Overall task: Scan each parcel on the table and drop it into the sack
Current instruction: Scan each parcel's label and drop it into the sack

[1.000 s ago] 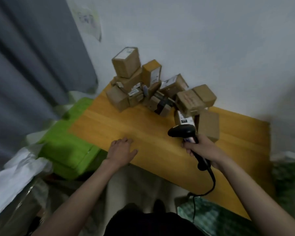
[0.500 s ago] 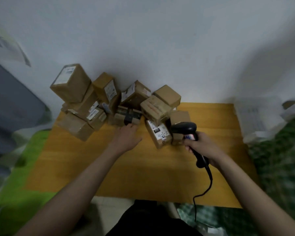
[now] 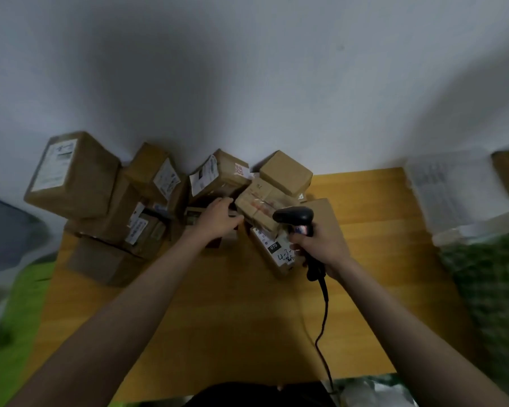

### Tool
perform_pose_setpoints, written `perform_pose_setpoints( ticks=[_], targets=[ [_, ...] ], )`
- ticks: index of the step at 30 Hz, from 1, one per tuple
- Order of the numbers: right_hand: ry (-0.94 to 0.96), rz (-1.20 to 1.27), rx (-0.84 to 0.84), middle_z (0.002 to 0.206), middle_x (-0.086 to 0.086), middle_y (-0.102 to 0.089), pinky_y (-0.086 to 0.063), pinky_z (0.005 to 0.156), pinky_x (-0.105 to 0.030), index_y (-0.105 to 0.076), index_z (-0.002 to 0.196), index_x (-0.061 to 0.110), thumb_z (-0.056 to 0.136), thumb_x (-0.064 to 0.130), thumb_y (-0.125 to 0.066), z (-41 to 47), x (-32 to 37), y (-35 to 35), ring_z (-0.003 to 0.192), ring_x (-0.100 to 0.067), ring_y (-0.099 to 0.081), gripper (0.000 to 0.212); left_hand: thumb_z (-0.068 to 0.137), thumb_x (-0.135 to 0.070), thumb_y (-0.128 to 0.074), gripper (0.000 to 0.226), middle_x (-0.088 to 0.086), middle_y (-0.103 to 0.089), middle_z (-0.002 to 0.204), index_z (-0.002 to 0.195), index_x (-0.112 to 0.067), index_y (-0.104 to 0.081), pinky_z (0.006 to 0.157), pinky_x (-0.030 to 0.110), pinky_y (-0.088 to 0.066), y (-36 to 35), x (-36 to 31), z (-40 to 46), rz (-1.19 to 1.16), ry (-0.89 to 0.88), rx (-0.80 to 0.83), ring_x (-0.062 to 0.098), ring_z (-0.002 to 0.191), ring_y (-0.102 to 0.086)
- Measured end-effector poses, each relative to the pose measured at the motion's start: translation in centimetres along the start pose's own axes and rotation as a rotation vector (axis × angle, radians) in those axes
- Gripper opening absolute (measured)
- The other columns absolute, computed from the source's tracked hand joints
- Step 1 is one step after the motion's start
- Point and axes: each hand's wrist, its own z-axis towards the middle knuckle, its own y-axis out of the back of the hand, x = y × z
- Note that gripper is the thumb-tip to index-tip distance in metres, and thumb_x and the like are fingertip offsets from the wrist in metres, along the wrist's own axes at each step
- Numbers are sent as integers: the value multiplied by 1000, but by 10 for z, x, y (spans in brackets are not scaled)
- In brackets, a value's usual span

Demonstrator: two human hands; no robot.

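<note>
Several brown cardboard parcels are piled against the wall at the back of the wooden table (image 3: 218, 318). My left hand (image 3: 215, 221) reaches into the middle of the pile and lies over a small dark-banded parcel (image 3: 193, 214), fingers curled over its far edge. My right hand (image 3: 320, 245) grips the handle of a black barcode scanner (image 3: 293, 215), whose head hangs above a taped parcel (image 3: 259, 202). A parcel with a white label marked 070 (image 3: 272, 251) lies just left of that hand. The sack is not clearly in view.
A large labelled box (image 3: 71, 174) tops the pile's left side. The scanner cable (image 3: 323, 318) trails down to the table's front edge. Green material (image 3: 24, 312) lies left of the table. A white printed bundle (image 3: 444, 195) and green checked fabric (image 3: 488, 283) lie to the right.
My view has swung right and closer to the pile. My left hand has moved from the table's front edge into the pile, onto the small parcel. The right hand keeps holding the scanner.
</note>
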Motion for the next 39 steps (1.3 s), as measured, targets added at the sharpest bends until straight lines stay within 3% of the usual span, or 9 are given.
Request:
perform_pose_setpoints(
  ticks=[5,8,12,15,18,21,31,35,39],
  targets=[
    [26,-23,-17,108,-19,-64,-53,82,-42,-61,105,21,93,11,-66,22,-5,-16,90,-26,-59,17,83,-15,-76,81,6,-41,151,152,-21,-34,98,43,-51,-12,11,23,-118,77,113,28,133,-46],
    [27,45,8,107,-5,-65,-47,83,-30,-60,105,29,93,14,-67,26,-8,-20,100,-22,-60,21,86,-10,-72,70,3,-45,146,146,-23,-39,82,32,-51,-19,12,23,-237,107,110,24,124,-51],
    [138,55,-48,110,10,-63,-46,75,-17,-60,123,22,95,14,-64,18,-14,-15,103,-6,-58,29,84,-10,-74,61,-3,-49,143,133,-27,-42,106,46,-46,-27,11,9,-369,52,65,18,134,-45],
    [187,114,-117,107,12,-66,-50,71,-15,-61,114,29,96,16,-63,6,-18,-6,99,-4,-62,23,79,-18,-81,62,-6,-53,131,129,-29,-46,102,40,-47,-32,10,-5,-403,-10,21,11,124,-48],
    [198,157,-151,106,0,-70,-57,83,-38,-62,105,34,94,17,-66,-1,-22,4,102,-20,-66,20,78,-22,-84,70,-8,-46,125,137,-30,-47,84,22,-50,-37,8,-17,-444,-32,36,5,109,-52],
    [162,193,-175,106,-6,-70,-52,89,-61,-62,100,39,93,16,-67,-3,-25,9,100,-32,-66,25,80,-15,-81,78,-1,-42,136,147,-27,-42,90,26,-51,-42,6,-21,-446,1,117,15,122,-51],
    [9,399,-120,112,-5,-72,-55,88,-38,-62,122,19,94,13,-65,-6,-49,10,105,-23,-66,29,89,-13,-72,77,0,-46,148,154,-27,-32,96,32,-45,-65,-6,-32,-563,108,203,21,135,-46],
    [22,352,-137,114,2,-69,-53,96,-40,-61,113,32,93,15,-67,-10,-50,17,109,-19,-65,26,90,-31,-72,65,-5,-51,140,148,-29,-43,97,34,-45,-70,-12,-42,-603,106,139,15,125,-48],
    [68,328,-149,109,4,-71,-51,84,-25,-64,120,18,93,20,-68,-17,-48,26,106,-14,-65,28,90,-56,-62,65,0,-48,137,145,-25,-45,92,35,-45,-62,-23,-54,-657,190,55,18,119,-49]
  ],
)
